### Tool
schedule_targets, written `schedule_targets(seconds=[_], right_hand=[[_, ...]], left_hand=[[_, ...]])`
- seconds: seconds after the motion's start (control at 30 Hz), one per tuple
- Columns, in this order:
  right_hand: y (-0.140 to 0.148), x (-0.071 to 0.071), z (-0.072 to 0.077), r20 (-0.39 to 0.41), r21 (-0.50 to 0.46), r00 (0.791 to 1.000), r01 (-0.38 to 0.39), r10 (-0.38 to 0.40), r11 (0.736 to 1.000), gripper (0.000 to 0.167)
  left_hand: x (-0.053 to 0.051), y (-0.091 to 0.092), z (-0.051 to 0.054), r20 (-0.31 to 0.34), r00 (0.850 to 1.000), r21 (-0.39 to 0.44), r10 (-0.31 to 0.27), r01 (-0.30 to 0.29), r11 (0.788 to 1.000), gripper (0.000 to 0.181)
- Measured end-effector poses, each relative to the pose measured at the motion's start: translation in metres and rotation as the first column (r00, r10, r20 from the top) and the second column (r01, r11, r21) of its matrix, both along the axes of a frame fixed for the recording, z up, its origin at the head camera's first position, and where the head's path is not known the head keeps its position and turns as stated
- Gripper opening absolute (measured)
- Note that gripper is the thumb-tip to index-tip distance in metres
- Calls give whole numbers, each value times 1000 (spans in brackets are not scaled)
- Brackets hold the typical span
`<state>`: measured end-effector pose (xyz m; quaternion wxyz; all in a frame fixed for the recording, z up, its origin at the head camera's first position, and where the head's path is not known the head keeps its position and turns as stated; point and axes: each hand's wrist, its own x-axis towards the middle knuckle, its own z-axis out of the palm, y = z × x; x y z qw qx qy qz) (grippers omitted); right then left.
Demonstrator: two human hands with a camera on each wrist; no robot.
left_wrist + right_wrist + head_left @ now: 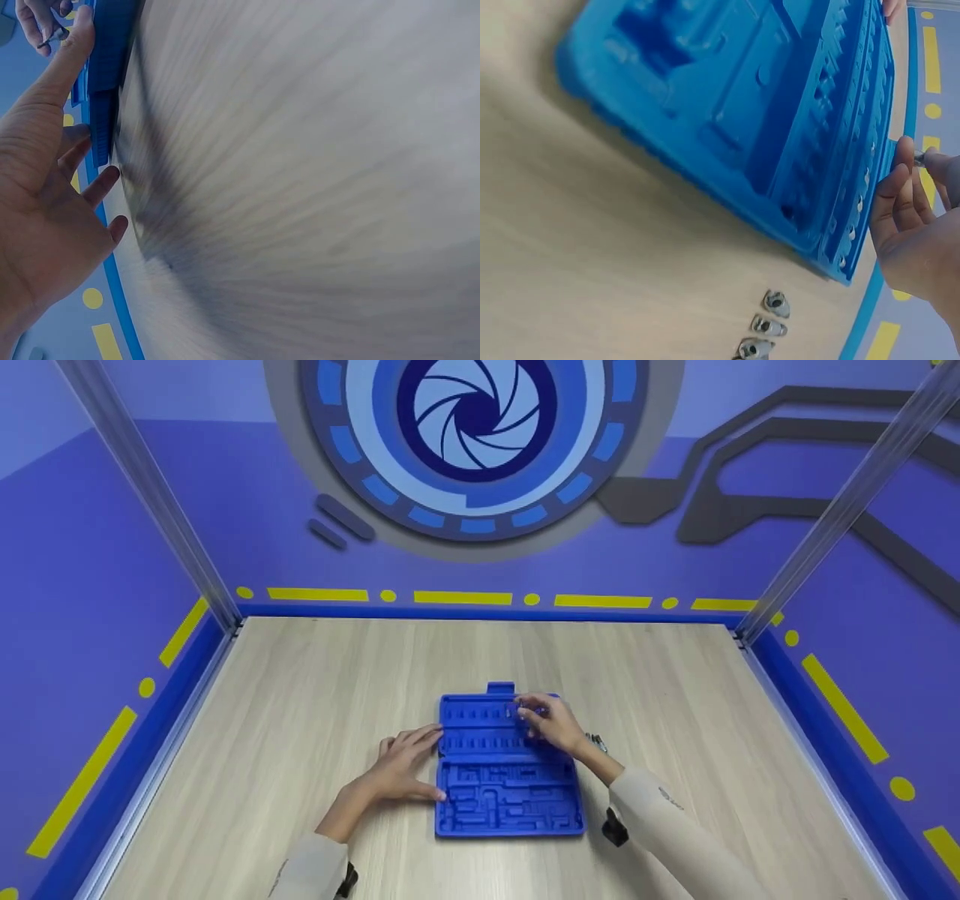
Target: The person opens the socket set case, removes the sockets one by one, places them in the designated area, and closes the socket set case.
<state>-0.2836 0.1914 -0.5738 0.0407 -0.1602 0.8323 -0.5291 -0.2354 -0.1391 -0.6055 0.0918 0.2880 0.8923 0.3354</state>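
One left hand point(405, 769) touching case point(491, 802), right point(553, 724) pinching probable socket point(919, 158)

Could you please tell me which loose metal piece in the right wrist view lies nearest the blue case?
The topmost loose piece in that view; the others lie below it, farther from the case.

Case point(510, 799): blue plast., moulded, ribbed sides, semi-gloss. Loose pcs. point(776, 303): silvery metal, shiny. Held pc. point(919, 158): metal, bright fin. Tabletop point(337, 682): lt. wood-grain surf., smooth, matt. Corner posts point(156, 495): grey metal, satin. Wall panels point(480, 577): smooth, printed, low sheen. Sleeves point(675, 825): cloth, matt, w/ dk. print.
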Motion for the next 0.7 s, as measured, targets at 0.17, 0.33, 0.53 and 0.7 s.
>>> schedule_targets(seconds=[0.17, 0.33, 0.53, 0.7], right_hand=[[10, 3, -1, 43, 4, 999, 11, -11, 1000, 36], [18, 7, -1, 20, 5, 1000, -1, 1, 1000, 36], [26, 12, -2, 37, 18, 999, 12, -13, 1000, 34], [33, 16, -1, 68, 18, 998, 11, -13, 1000, 35]], left_hand=[[-1, 0, 0, 2, 1000, -12, 5, -5, 1000, 112], [-1, 0, 2, 4, 1000, -5, 1, -1, 1000, 112], [-1, 0, 1, -2, 1000, -15, 3, -4, 1000, 112], [-1, 0, 0, 0, 1000, -26, 9, -9, 1000, 112]])
